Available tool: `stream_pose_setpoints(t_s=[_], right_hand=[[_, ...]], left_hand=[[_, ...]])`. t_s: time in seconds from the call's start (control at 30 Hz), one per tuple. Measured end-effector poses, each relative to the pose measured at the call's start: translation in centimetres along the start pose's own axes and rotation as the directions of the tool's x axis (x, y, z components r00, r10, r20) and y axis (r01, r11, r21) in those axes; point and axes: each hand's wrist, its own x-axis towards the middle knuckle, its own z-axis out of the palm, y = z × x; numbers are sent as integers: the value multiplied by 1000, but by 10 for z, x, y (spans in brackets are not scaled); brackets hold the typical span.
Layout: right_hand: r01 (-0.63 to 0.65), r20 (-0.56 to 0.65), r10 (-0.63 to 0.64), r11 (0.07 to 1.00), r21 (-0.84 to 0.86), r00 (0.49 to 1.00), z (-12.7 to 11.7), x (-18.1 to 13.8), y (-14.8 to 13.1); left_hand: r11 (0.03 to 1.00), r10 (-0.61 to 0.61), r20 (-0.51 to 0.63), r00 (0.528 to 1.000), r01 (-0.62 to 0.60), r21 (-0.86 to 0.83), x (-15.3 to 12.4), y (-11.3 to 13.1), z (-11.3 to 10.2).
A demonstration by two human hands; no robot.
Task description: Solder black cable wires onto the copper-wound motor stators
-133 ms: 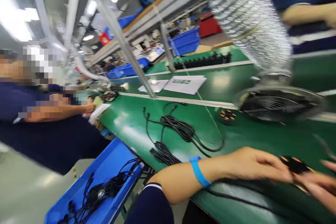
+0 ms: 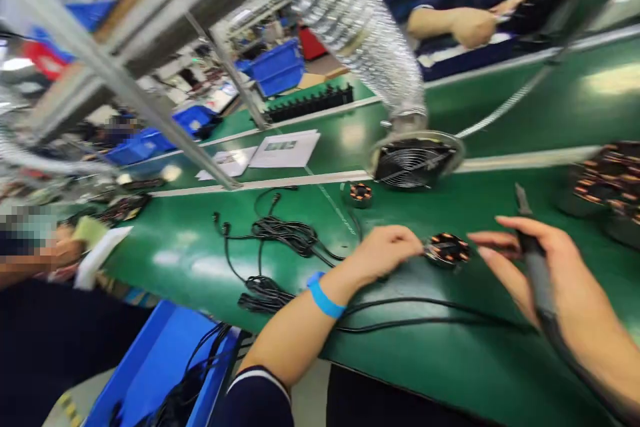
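The left hand (image 2: 385,255) rested on the green bench mat (image 2: 450,360), fingertips pinched on the left rim of a small copper-wound stator (image 2: 447,249). The right hand (image 2: 560,280) was closed around a soldering iron (image 2: 533,260), its long axis running away from the person, tip just right of the stator and beyond it. The left hand was nearer. Loose black cables (image 2: 285,235) lay left; the fume-extractor fan (image 2: 413,161) stood beyond, leaving open mat between.
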Motion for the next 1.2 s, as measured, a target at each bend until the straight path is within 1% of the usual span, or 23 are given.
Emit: stream_pose_setpoints(t_s=[0.03, 0.07, 0.1, 0.17, 0.23, 0.27, 0.37, 0.43, 0.53, 0.7, 0.87, 0.97, 1.03, 1.13, 1.2], right_hand=[[-42, -7, 41, 998, -42, 999, -5, -1, 4], [-95, -14, 94, 988, -123, 995, -7, -1, 7], [-118, 7, 121, 978, -173, 993, -8, -1, 9], [-117, 80, 134, 974, -195, 988, -6, 0, 10], [-80, 137, 103, 983, -168, 985, -2, -2, 9], [-61, 128, 83, 984, -168, 988, 0, -4, 9], [25, 0, -26, 982, -188, 1000, 4, -8, 5], [112, -50, -120, 984, -138, 992, 7, -9, 0], [210, -39, -210, 978, -3, 977, 12, -8, -11], [201, -73, -196, 977, 69, 978, 18, -9, -19], [201, -23, -199, 967, 159, 980, 23, -13, -19], [182, 16, -187, 968, 172, 982, 23, -12, -18], [136, 29, -141, 979, 151, 990, 18, -10, -15], [37, 7, -38, 998, 49, 999, 5, -8, -10], [2, -19, -3, 1000, -11, 1000, -3, -10, -7]], left_hand=[[1000, -4, -13, 1000, 5, 16, 5, -1, -2], [1000, -10, -12, 1000, 10, 25, 10, -2, -4], [999, -17, 0, 1000, 17, 32, 13, -4, -4], [998, -42, 27, 999, 41, 46, 15, -7, -4], [995, -78, 34, 996, 75, 66, 13, -8, -2], [993, -94, 30, 995, 91, 74, 11, -8, -1], [992, -107, 30, 994, 105, 76, 6, -7, 1], [993, -94, 56, 994, 90, 73, 5, -7, 1], [996, -68, 101, 993, 61, 72, 3, -10, 1], [995, -6, 173, 985, -11, 101, 0, -14, 2], [987, 19, 216, 976, -53, 151, -3, -12, 5], [989, 22, 197, 980, -50, 140, -2, -12, 5], [991, 9, 154, 988, -29, 133, -2, -13, 5], [991, -40, 52, 998, 33, 126, 0, -14, 5], [992, -63, -1, 998, 62, 108, 0, -15, 5]])
